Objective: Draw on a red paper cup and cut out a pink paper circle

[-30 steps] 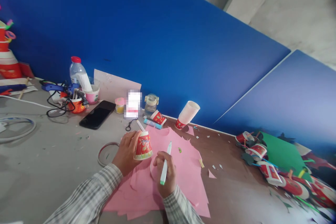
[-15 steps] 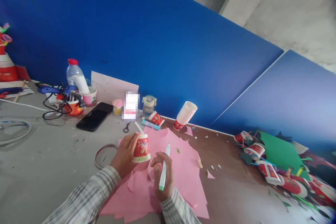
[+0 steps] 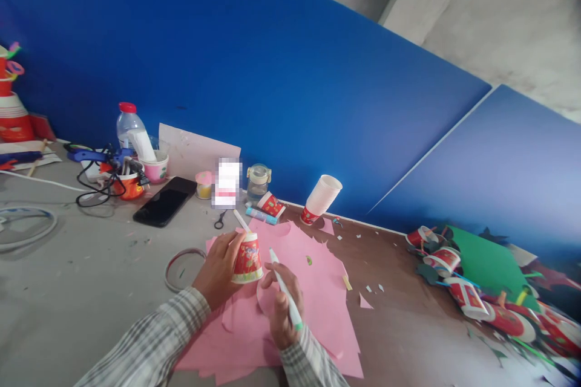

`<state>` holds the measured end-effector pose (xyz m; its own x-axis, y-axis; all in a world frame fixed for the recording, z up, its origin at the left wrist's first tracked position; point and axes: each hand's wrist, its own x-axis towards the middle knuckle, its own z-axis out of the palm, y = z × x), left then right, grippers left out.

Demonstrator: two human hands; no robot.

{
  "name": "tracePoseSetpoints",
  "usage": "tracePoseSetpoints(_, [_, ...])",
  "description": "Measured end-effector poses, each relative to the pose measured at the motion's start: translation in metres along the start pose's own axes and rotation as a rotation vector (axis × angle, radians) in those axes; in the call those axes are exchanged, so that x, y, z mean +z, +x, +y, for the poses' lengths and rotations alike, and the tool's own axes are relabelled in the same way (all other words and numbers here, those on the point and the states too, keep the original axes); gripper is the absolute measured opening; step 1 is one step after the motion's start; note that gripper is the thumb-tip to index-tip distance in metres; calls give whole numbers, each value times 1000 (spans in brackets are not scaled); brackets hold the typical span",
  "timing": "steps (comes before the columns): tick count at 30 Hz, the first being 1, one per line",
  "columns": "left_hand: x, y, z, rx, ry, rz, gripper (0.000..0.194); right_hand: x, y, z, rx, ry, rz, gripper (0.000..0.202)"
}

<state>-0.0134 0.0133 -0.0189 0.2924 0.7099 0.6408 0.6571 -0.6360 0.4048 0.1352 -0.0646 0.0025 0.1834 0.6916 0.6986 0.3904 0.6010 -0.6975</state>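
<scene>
My left hand (image 3: 221, 269) is closed around a red printed paper cup (image 3: 249, 259), which stands upside down on pink paper (image 3: 313, 296). A white stick-like piece (image 3: 241, 219) shows just behind the cup's top. Just right of the cup, my right hand (image 3: 285, 299) grips a white marker (image 3: 287, 293) with a green end low near the wrist. The marker's other end points up and left, toward the cup but apart from it. A pencilled or cut round outline lies partly hidden beside my right hand. A small green scrap (image 3: 309, 260) rests on the paper.
Behind the paper are scissors (image 3: 220, 219), a blue glue stick (image 3: 262, 215), a tipped red cup (image 3: 271, 204), a glass jar (image 3: 258, 181) and stacked white cups (image 3: 323, 193). A phone (image 3: 166, 201) and tape ring (image 3: 184, 269) lie left. Cup crafts (image 3: 467, 297) crowd the right.
The marker in my right hand has swung from nearly upright to leaning left, its upper end now closer to the cup. My left hand still holds the cup in place.
</scene>
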Motion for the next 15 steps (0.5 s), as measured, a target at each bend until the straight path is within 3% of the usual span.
tracePoseSetpoints(15, [-2,1,4,13,22,-8,87,6,2,-3,258,106,43,28])
